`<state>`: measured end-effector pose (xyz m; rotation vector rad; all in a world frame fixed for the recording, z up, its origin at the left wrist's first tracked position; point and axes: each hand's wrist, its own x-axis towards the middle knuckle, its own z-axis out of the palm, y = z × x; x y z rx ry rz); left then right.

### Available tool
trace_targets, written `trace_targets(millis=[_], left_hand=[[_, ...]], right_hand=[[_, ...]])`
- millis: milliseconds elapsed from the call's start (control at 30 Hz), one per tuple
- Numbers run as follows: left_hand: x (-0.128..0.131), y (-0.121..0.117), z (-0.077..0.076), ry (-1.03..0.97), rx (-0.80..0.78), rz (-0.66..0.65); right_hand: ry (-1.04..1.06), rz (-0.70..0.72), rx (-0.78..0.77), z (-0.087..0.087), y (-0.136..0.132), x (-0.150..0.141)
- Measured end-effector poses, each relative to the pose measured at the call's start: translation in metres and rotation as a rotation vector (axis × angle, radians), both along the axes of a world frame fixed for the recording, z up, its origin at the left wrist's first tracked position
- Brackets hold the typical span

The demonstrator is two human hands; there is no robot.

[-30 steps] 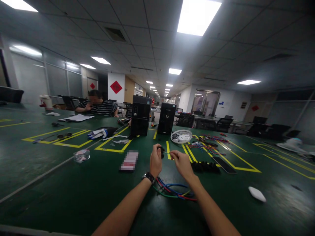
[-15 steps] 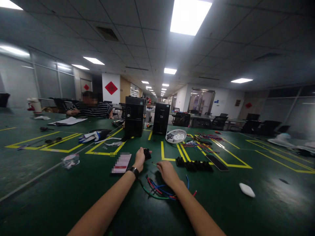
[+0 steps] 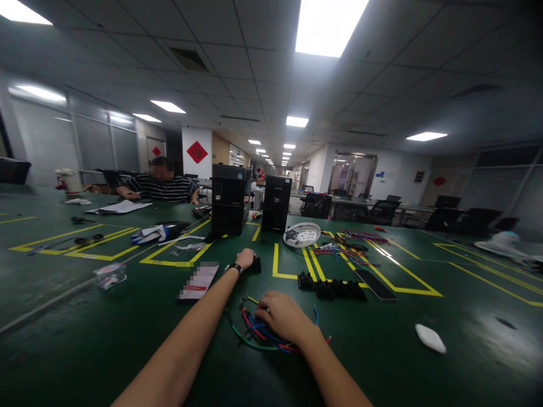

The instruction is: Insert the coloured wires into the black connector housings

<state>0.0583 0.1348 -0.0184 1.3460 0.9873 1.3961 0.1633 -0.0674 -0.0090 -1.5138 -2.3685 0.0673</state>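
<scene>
My left hand (image 3: pixel 245 259) is closed around a small black part (image 3: pixel 256 264) and rests low over the green table; the fingers hide much of the part. My right hand (image 3: pixel 278 314) is curled, palm down, over a loose bundle of coloured wires (image 3: pixel 259 333) in blue, red and green. A yellow wire (image 3: pixel 251 299) runs in under its fingertips, which look pinched on it, though the grip itself is partly hidden. Right of that hand stands a row of similar black parts (image 3: pixel 331 286) on the table.
Two black computer towers (image 3: pixel 231 198) stand ahead. Beside them are a white basket (image 3: pixel 302 235), more wires (image 3: pixel 356 249) and a dark phone (image 3: pixel 375 284). A lit phone (image 3: pixel 199 281) lies left, a white object (image 3: pixel 430 338) right. A person (image 3: pixel 161 183) sits across the table.
My right hand has moved down and left onto the wire bundle, carrying the thin wire with it. The left hand has lowered slightly with the black part, its back now turned more upward.
</scene>
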Motion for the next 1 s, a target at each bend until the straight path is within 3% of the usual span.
trace_targets(millis=[167, 333, 467, 700, 833, 1000], left_hand=[[0.012, 0.002, 0.009, 0.319, 0.219, -0.171], [0.061, -0.013, 0.008, 0.608, 0.394, -0.491], [0.088, -0.026, 0.000, 0.815, 0.440, -0.643], [0.090, -0.033, -0.005, 1.006, 0.465, -0.721], [0.096, -0.044, -0.003, 0.976, 0.492, -0.724], [0.089, -0.053, -0.004, 0.833, 0.536, -0.649]], right_hand=[[0.057, 0.142, -0.075, 0.003, 0.000, 0.005], [0.117, 0.123, -0.135, 0.000, 0.001, 0.006], [0.183, 0.126, -0.222, -0.002, 0.006, 0.012], [0.420, 0.134, -0.530, -0.002, 0.015, 0.023], [0.627, 0.199, -0.764, 0.002, 0.015, 0.033], [0.875, 0.273, -0.911, 0.002, 0.010, 0.052]])
